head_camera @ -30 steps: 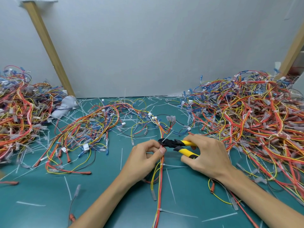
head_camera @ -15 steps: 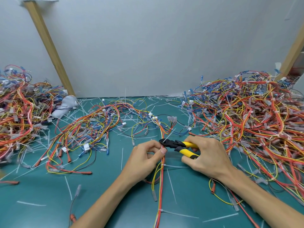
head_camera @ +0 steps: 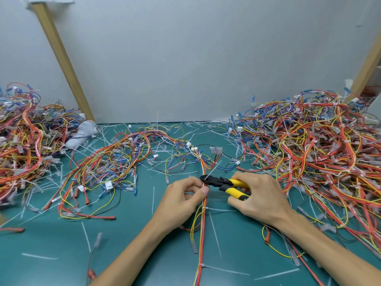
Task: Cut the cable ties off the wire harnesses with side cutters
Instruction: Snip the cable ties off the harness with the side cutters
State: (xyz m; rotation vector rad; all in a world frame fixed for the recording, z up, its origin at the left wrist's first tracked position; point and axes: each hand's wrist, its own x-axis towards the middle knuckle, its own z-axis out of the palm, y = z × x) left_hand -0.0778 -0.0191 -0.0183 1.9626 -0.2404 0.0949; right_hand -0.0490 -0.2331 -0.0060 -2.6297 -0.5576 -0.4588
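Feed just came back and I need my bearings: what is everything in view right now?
Wire piles: two, red, orange, yellow, blue; left pile, right pile.
Loose harness: one, same colours, mid-table.
Wire bundle: one, red and yellow, centre to near edge.
Ties on bundle: at least two, white; one mid-bundle, one near front edge.
Mat: one, teal, underneath everything.
Cut tie scraps: many, white, scattered on mat.
Side cutters: one, yellow handles, black head, tip at bundle.
Cloth lump: one, pale grey, back left.
Wooden posts: two, tan, leaning at left and right.
Left hand: pinches bundle.
Right hand: holds cutters.
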